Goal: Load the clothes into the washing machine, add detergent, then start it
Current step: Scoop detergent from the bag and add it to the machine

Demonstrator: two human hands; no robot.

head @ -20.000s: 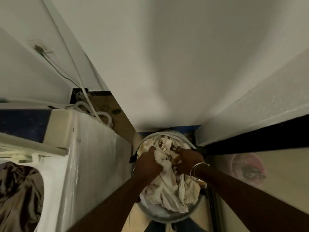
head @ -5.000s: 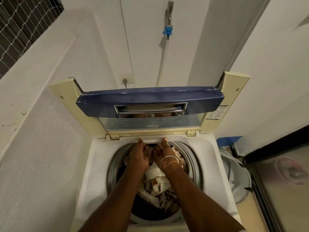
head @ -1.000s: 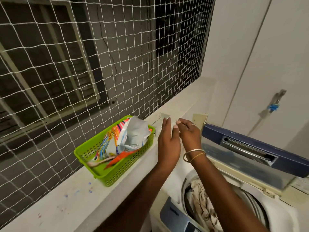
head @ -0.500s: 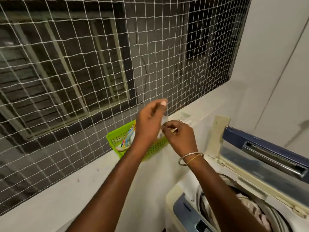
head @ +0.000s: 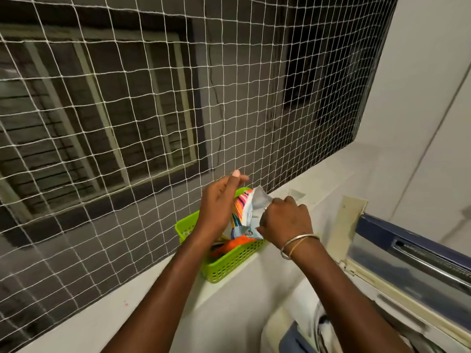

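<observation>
1. White ledge (head: 89, 322) runs under a netted window (head: 153, 98). A green basket (head: 229, 263) sits on it, near the open washing machine (head: 277, 319) holding clothes (head: 321, 324).
2. Compared with half a second ago, the detergent packet (head: 244, 210) stands higher out of the basket.
3. The right hand (head: 285, 220) pinches the packet's edge. The left hand (head: 216, 207) lies against its other side, its grip unclear.

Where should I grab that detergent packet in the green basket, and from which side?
Grip the packet by its crumpled top, coming from above. It stands upright, poking over the basket rim, and the net blocks the far side.
</observation>
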